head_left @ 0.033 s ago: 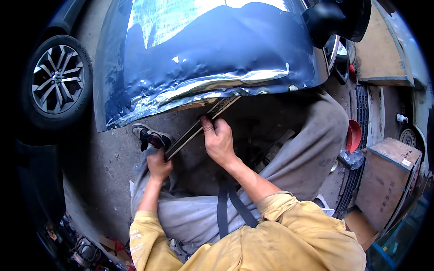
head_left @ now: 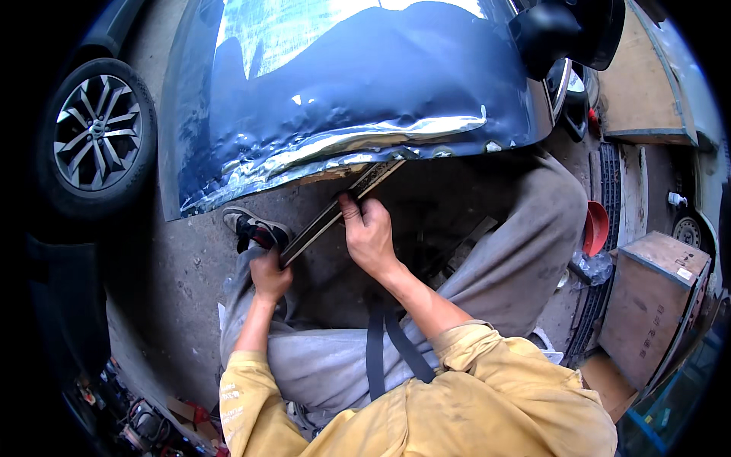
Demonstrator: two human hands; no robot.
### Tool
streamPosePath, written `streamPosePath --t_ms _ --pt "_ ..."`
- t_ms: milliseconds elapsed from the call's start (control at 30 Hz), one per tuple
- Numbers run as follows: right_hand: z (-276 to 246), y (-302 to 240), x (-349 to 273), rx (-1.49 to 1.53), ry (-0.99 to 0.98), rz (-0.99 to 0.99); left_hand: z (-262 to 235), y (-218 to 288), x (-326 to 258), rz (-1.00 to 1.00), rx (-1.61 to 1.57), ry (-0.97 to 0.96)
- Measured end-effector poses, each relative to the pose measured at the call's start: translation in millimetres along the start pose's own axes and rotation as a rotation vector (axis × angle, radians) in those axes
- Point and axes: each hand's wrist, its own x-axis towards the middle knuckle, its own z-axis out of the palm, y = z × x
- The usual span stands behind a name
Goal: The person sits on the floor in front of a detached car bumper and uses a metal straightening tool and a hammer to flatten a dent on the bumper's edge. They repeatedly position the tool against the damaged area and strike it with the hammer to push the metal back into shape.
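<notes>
A dark blue car door panel (head_left: pixel 365 84) fills the upper middle, its lower edge crumpled and scraped to bare metal. A long flat metal bar (head_left: pixel 324 222), dark with pale edges, slants up from my lap side to that damaged edge. Its far end passes under the panel, where I cannot see it. My left hand (head_left: pixel 270 276) is closed round the bar's near end. Higher up, my right hand (head_left: pixel 369 236) grips the bar's middle, thumb on top, a little below the panel edge.
A car wheel (head_left: pixel 97 129) stands at the left. Past my right knee are a red bowl-like thing (head_left: pixel 596 228), a clear plastic bag (head_left: pixel 594 266) and a brown box (head_left: pixel 651 301). A black side mirror (head_left: pixel 567 34) juts out at the upper right. My shoe (head_left: pixel 255 228) rests under the panel.
My left hand and the bar's near end have shifted very slightly up and to the right. Both hands keep their grip.
</notes>
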Motion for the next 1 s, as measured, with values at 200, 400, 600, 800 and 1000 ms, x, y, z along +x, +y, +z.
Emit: streamPosePath --t_ms 200,400,600,800,1000 --pt "-3.2 -9.9 3.2 0.167 -0.065 0.08 -14.4 16.6 2.6 -0.026 0.047 0.057" --pt "-4.5 -28.3 -5.2 0.423 -0.082 0.034 -46.7 68.2 -20.2 -0.1 0.044 0.074" --pt "-30.2 -0.7 -25.4 0.189 -0.05 0.058 39.5 133.9 -76.8 -0.403 -0.3 -0.019" --pt "-36.2 3.2 -32.5 0.551 -0.105 0.225 69.4 165.9 -86.0 -0.462 -0.413 0.041" --pt "-59.8 18.8 -27.6 0.155 0.008 0.072 124.3 223.5 -94.4 -0.465 -0.875 -0.014"
